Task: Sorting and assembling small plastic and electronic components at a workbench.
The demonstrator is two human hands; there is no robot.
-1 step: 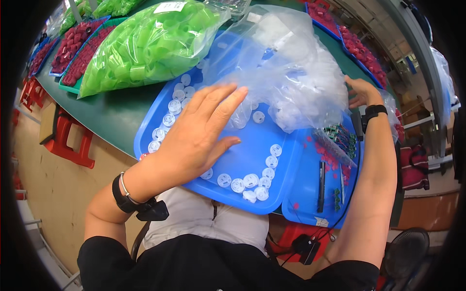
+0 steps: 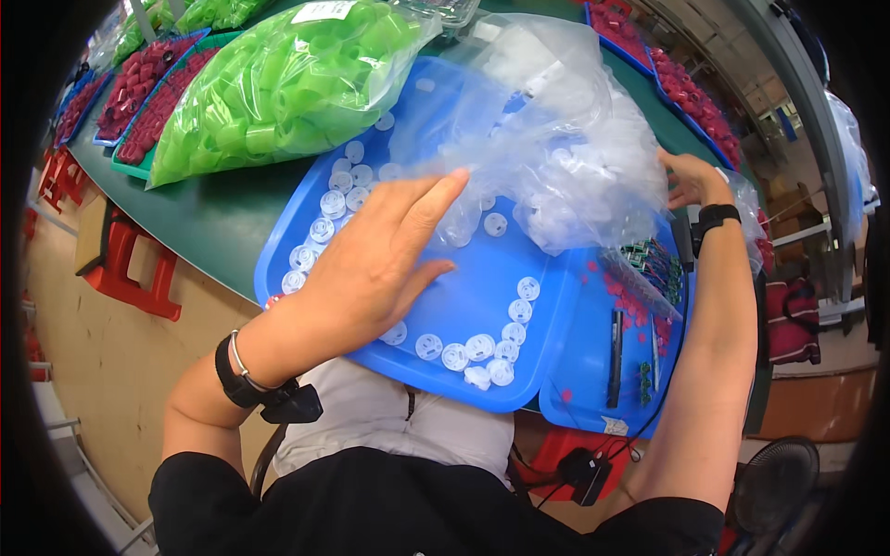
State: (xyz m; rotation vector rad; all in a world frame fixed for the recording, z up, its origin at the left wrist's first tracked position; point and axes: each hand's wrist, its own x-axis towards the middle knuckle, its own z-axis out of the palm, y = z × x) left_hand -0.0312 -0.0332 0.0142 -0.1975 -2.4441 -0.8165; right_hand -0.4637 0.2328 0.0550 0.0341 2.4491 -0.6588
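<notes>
Over the blue tray [image 2: 464, 301], my left hand [image 2: 385, 236] hangs with its fingers stretched out and holds nothing. Its fingertips are close to the mouth of a clear plastic bag [image 2: 593, 176] full of whitish pieces, which rests across the far part of the tray. My right hand [image 2: 693, 181] is at the bag's right side, fingers bent and apart, partly hidden against it. Round white plastic discs [image 2: 479, 347] lie along the tray's left, near and right edges. A single disc [image 2: 495, 224] sits just below the bag.
A second blue tray [image 2: 579, 371] to the right holds a black pen [image 2: 616, 357], pink bits and green wired boards [image 2: 654, 264]. A big bag of green rings [image 2: 287, 93] lies at the far left. Trays of dark pink parts [image 2: 153, 74] line the table [image 2: 209, 218].
My left hand's fingers have shifted very slightly and the loose film by them has moved a little. My right hand stays at the bag's side.
</notes>
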